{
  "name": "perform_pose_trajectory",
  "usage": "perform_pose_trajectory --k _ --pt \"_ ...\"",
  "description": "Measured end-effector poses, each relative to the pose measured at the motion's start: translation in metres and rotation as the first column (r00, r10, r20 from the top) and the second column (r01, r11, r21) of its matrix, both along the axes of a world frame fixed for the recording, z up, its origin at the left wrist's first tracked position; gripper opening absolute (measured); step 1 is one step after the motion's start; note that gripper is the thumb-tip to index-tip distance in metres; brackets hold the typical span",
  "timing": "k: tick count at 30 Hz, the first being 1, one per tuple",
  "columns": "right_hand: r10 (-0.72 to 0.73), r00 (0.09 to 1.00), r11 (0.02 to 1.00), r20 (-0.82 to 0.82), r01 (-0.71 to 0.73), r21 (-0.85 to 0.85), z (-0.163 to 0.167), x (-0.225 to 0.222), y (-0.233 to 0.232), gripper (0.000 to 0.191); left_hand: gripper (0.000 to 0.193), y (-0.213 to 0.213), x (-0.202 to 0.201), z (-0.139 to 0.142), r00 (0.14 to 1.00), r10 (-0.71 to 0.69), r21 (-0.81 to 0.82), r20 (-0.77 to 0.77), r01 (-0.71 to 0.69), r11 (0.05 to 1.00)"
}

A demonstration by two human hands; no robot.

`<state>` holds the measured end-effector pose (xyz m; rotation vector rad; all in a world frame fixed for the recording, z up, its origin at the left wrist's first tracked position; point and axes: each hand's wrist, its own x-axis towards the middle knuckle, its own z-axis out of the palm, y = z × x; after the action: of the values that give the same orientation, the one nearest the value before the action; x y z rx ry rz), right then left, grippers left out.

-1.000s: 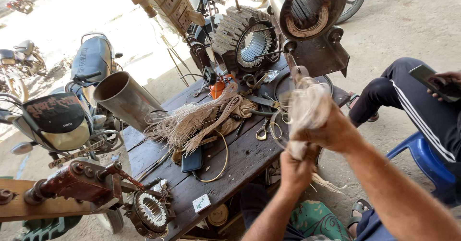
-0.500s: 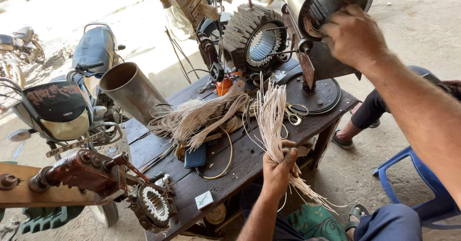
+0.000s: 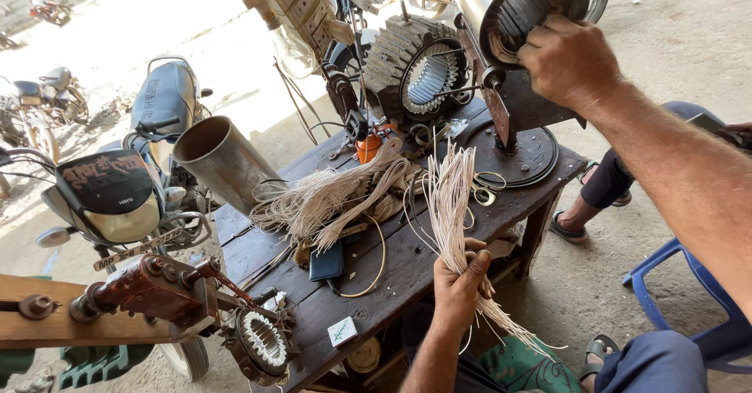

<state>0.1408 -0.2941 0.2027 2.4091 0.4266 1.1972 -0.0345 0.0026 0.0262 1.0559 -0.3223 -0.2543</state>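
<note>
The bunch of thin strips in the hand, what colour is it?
The bunch of thin strips in the left hand is pale cream, clearest in the head view.

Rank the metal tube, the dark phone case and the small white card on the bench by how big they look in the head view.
1. metal tube
2. phone case
3. white card

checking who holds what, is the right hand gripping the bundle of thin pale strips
No, the left hand grips the bundle of thin pale strips, while the right hand rests on the shiny metal motor housing.
</note>
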Motion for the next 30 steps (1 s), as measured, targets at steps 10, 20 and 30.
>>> perform_pose_trajectory --k 10,20,30 --pt "0.264 0.963 0.895 -0.042 -0.229 0.383 -0.008 0.005 -0.015 0.011 0.022 0.011 -0.005 0.0 0.997 0.05 -0.013 -0.057 -0.051 0.999" --pt "0.284 0.925 0.672 -0.251 -0.005 0.741 -0.006 0.026 0.014 0.022 0.022 -0.002 -0.011 0.006 1.0 0.016 0.011 -0.01 -0.016 1.0" --pt "0.106 0.977 0.65 -0.184 0.072 0.756 -0.024 0.022 0.041 0.027 0.023 -0.008 -0.033 0.016 1.0 -0.022 0.034 0.009 0.022 0.999"
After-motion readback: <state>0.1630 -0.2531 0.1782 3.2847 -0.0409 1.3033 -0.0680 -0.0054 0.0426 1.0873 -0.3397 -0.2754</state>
